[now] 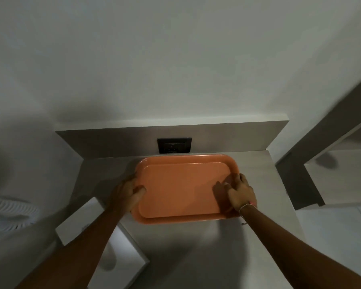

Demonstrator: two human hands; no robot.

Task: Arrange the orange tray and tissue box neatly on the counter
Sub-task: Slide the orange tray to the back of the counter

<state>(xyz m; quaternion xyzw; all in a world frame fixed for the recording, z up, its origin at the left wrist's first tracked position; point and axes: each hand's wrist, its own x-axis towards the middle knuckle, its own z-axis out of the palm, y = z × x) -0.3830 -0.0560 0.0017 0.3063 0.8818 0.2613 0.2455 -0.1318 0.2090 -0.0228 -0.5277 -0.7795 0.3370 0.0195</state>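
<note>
The orange tray [181, 188], seemingly light, stiff and slick, is gripped at its short rims by the left hand [126, 191] and right hand [241, 192], near the counter's [196, 247] back edge.

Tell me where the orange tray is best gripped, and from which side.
By its two short ends, one hand from each side: the orange tray lies flat and wide with a raised rim. The left hand and right hand already sit there.

Orange tray [181, 188] flat on counter by back wall, white tissue box [121, 247] at near-left edge
</note>
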